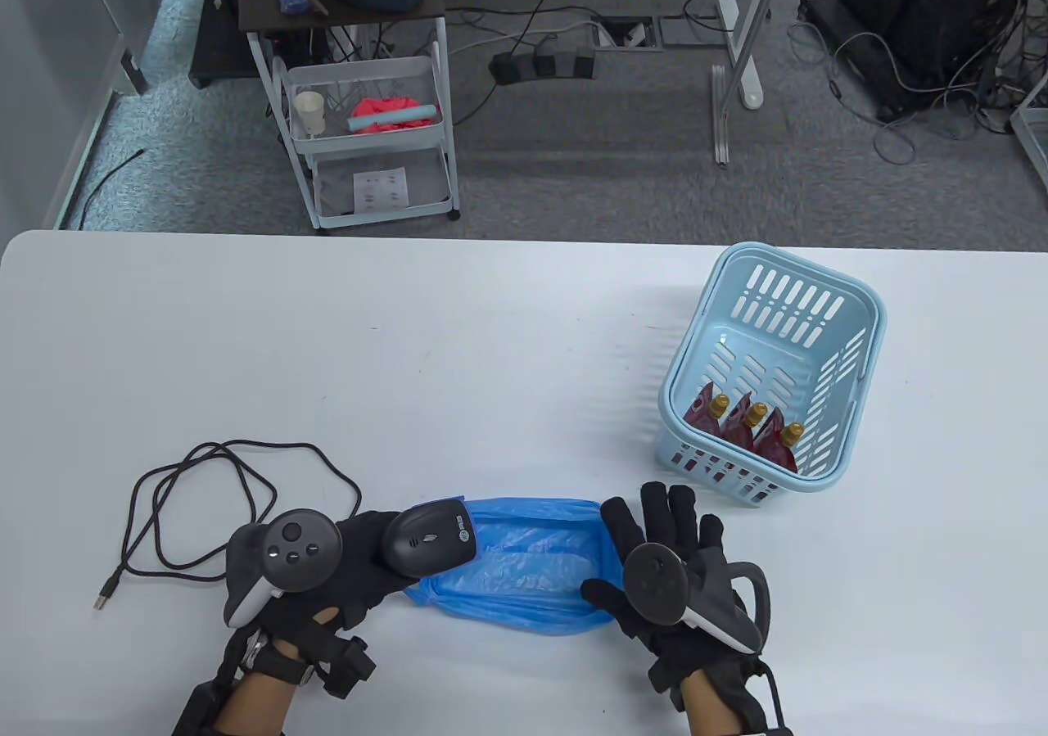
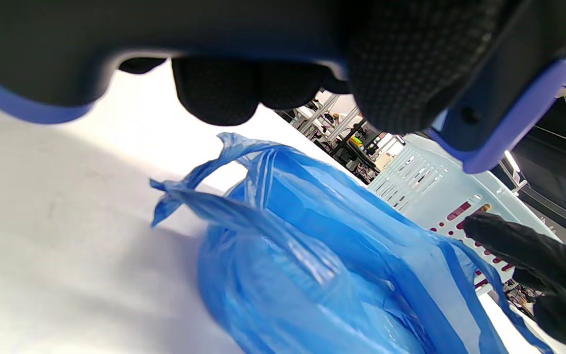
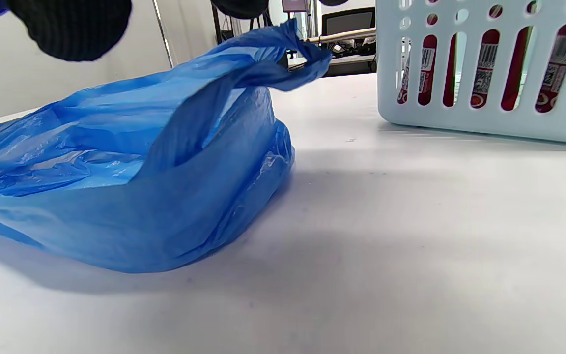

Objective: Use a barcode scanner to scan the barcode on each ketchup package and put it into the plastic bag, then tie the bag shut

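The left hand (image 1: 360, 556) is gripping the black handheld barcode scanner (image 1: 431, 537) while the spread, empty right hand (image 1: 667, 572) is hovering beside the crumpled blue plastic bag (image 1: 532, 564), whose limp mouth could collapse, blocking the 3 red ketchup packages (image 1: 741, 425).

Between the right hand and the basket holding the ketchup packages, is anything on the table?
Nothing: in the table view, bare table separates the right hand from the basket. The blue plastic bag lies to the hand's left.

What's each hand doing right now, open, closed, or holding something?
Left hand: grips the barcode scanner.
Right hand: open, fingers straight, holding nothing, beside the blue plastic bag.
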